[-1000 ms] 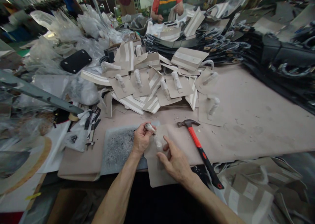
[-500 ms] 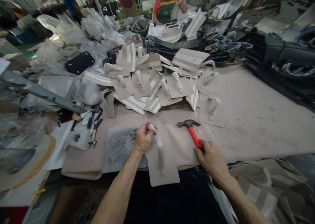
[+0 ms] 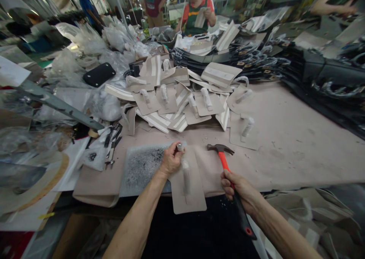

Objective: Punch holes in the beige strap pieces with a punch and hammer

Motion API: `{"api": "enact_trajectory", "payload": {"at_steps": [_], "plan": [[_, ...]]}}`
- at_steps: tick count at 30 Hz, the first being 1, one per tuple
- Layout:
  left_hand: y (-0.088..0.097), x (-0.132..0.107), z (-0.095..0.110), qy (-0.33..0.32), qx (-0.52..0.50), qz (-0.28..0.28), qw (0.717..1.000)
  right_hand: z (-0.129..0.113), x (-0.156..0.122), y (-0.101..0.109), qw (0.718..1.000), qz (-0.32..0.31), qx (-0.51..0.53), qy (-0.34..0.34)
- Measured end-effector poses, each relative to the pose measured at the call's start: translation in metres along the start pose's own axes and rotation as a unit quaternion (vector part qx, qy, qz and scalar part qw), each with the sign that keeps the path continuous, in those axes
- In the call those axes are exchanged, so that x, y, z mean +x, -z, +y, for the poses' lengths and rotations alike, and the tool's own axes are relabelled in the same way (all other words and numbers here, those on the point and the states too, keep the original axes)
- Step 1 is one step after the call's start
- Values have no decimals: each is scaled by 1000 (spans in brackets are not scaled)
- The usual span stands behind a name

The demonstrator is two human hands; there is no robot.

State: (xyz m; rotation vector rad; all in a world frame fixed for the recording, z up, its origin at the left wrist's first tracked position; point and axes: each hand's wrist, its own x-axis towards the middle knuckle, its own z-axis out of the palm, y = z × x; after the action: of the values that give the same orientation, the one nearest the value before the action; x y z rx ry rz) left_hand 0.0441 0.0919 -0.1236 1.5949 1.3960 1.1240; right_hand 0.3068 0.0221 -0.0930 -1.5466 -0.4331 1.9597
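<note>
My left hand (image 3: pixel 171 161) is closed around a small metal punch-like tool (image 3: pixel 180 147) held upright at the top of a beige leather piece (image 3: pixel 188 190) with a white wrapped strap down its middle. The piece lies half on a worn grey pad (image 3: pixel 139 168) and overhangs the table's near edge. My right hand (image 3: pixel 238 188) grips the handle of a hammer (image 3: pixel 225 162) with a red and black shaft. Its dark head hangs just above the beige table cover, to the right of the punch.
A heap of similar beige pieces (image 3: pixel 182 95) with white straps lies behind. Black bag parts (image 3: pixel 313 69) pile up at the right, plastic bags (image 3: pixel 85 50) at the left. A person in a red shirt (image 3: pixel 199 12) stands across the table. More beige pieces (image 3: pixel 308 221) lie lower right.
My right hand left the beige piece, reached right to the hammer and has picked it up by the handle. My left hand has stayed on the punch.
</note>
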Motion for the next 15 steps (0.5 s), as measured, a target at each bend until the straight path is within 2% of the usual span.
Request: {"api": "enact_trajectory", "payload": {"at_steps": [2,4,5,7,9,12,14,15], "plan": [[1,1,0,7,-16,-4,1000,-8,-10,-7,995,27,-81,52],[2,0,0,5,-8,-17,1000,-23,-21,-14,963,56,-211,155],[3,0,0,1,1,-24,1000,-32,-27,-18,931,72,-284,219],[3,-1,0,-8,12,-30,999,-49,-37,-25,841,101,-413,334],[3,-2,0,-17,11,-31,999,-61,-43,-34,752,114,-514,397],[3,-3,-2,-19,5,-31,999,-69,-42,-46,653,97,-640,392],[4,-3,-3,-15,3,-33,999,-74,-43,-52,607,83,-694,378],[4,-3,-2,-15,2,-33,999,-77,-45,-54,593,83,-702,386]]}}
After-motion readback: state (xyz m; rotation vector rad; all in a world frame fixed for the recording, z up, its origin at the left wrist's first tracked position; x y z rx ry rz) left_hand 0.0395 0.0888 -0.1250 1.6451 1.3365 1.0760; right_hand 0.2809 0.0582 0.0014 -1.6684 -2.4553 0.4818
